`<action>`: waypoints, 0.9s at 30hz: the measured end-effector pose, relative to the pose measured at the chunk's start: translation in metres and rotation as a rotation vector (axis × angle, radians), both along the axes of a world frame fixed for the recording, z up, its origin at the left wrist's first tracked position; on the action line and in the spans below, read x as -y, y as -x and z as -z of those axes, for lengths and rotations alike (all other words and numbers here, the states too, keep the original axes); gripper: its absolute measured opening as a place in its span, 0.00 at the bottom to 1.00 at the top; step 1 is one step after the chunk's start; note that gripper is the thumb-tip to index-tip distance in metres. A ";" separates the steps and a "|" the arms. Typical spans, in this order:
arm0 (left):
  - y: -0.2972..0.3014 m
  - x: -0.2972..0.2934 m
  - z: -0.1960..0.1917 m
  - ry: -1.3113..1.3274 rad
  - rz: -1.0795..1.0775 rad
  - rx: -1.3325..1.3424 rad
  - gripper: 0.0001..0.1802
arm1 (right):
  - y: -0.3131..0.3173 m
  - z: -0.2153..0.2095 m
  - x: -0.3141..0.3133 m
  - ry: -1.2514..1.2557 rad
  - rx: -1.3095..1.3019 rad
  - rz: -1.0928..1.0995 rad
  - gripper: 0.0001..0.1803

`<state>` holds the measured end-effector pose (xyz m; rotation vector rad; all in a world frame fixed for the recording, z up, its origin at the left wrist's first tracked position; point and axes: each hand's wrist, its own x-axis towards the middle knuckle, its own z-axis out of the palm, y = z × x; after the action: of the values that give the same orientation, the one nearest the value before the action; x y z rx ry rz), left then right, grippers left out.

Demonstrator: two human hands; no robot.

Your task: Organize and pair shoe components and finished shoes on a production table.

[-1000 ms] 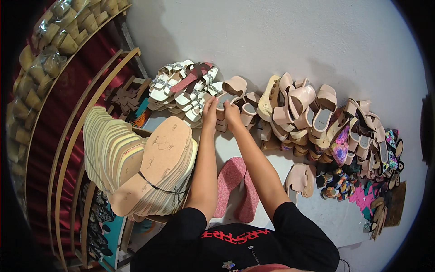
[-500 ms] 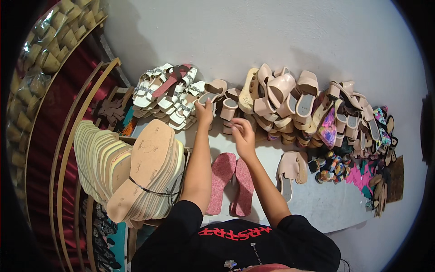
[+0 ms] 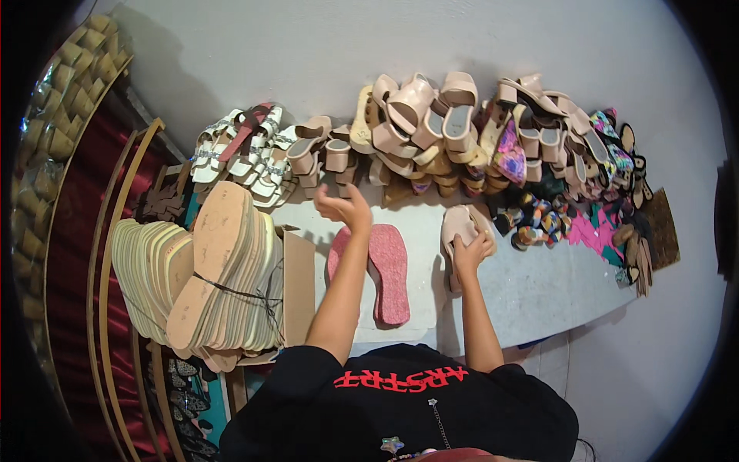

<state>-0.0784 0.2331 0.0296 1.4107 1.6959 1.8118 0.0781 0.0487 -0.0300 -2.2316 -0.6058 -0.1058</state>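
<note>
Your right hand point(image 3: 469, 250) reaches out over the middle of the table point(image 3: 539, 292), forearm running straight up from your body, and its fingers are curled down onto a pale beige sandal point(image 3: 459, 227) that lies flat on the tabletop; the hand grips the sandal's near end, with the rest of it showing beyond your knuckles. Your left hand point(image 3: 342, 208) is raised above the table with the elbow bent and the forearm rising steeply, palm turned away and fingers loosely spread and half curled, holding nothing. It hovers over the far end of a pair of pink insoles point(image 3: 381, 269) that lie side by side on the table, between your two arms, the left one partly hidden behind your forearm. Along the far edge of the table runs a heap of beige sandals point(image 3: 423, 123), just beyond both hands, with white strappy sandals point(image 3: 242, 154) toward the far left corner and patterned colourful sandals point(image 3: 554, 192) piled toward the right end. At the left edge of the table a bundle of tan soles point(image 3: 215, 269), tied with a dark cord, leans beside a piece of brown cardboard point(image 3: 299, 289), near your left elbow.
</note>
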 end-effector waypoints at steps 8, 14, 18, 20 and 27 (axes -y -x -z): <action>-0.066 0.100 0.074 0.163 1.099 -0.198 0.22 | -0.006 0.008 0.021 0.182 -0.142 -0.168 0.47; -0.085 0.131 0.098 0.820 1.430 -0.487 0.30 | -0.009 -0.003 0.030 0.674 -0.381 -0.161 0.43; -0.080 0.137 0.091 1.077 1.535 -0.213 0.29 | -0.007 -0.013 0.042 0.559 -0.376 -0.173 0.32; -0.081 0.141 0.073 1.127 1.645 -0.061 0.27 | -0.004 -0.010 0.049 0.429 -0.315 -0.164 0.30; -0.054 0.127 0.031 0.602 1.337 0.050 0.16 | 0.045 -0.051 0.028 -0.086 -0.011 -0.448 0.44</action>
<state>-0.0245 0.1064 -0.0019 1.5266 0.7028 0.5229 0.0331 0.0205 0.0206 -1.9618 -1.0577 0.1066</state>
